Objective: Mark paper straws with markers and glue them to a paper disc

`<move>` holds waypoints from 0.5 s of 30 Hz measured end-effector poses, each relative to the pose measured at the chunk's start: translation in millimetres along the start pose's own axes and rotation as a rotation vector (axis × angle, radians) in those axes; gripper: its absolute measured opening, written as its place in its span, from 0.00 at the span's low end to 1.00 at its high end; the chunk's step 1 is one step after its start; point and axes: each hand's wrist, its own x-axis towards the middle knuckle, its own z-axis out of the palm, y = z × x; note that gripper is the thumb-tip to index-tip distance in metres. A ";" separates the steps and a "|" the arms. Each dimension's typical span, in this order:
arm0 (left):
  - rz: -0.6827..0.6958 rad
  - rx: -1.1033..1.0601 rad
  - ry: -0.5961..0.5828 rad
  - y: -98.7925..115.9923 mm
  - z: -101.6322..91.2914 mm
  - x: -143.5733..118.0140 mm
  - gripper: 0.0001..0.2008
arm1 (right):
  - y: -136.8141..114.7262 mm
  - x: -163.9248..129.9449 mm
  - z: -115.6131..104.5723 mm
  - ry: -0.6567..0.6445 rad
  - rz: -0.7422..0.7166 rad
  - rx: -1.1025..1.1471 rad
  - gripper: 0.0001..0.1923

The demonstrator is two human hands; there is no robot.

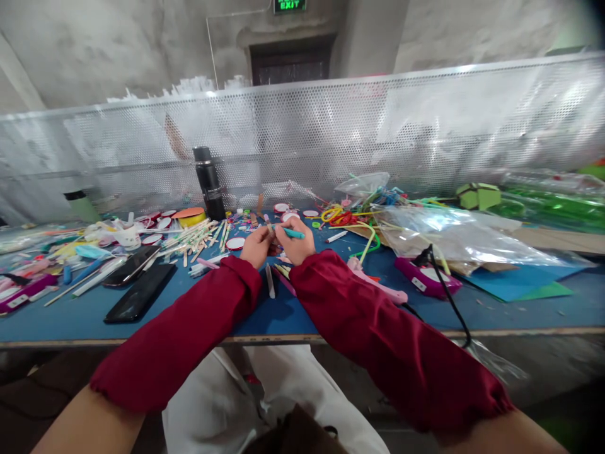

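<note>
- Over the middle of the blue surface (142, 328), the two hands meet close together, both arms in dark red sleeves (198, 334).
- The right hand (299, 243) is curled shut around a teal pen (293, 234), whose tip points left toward the other hand.
- The left hand (256, 246) is closed too, its fingers pinching a thin pale stick (267, 222) that rises a little above the knuckles; the exact grip is too small to make out.
- Pen and stick touch or nearly touch between the hands; which, I cannot tell.
- Just below the hands, on the surface, lie a few more thin sticks (270, 281), grey and pink.
- To the left of the hands, a scatter of wooden craft sticks (198, 236) is spread beside round red-and-white discs (235, 243).
- A tall black flask (209, 183) stands upright behind that scatter, near the perforated metal screen (425, 126) at the back.
- Two dark phones (137, 284) lie flat on the left part of the surface, one beside the other.
- On the right, a clear plastic bag (454, 236) lies over cardboard, with coloured tubes (345, 217) bundled behind it.
- A purple tool (428, 277) with a black cable (449, 296) rests near the bag, well apart from the hands.
</note>
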 end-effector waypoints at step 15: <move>-0.012 -0.034 0.076 3.5 -1.1 1.4 0.10 | 2.5 -1.3 4.3 0.003 0.003 0.094 0.11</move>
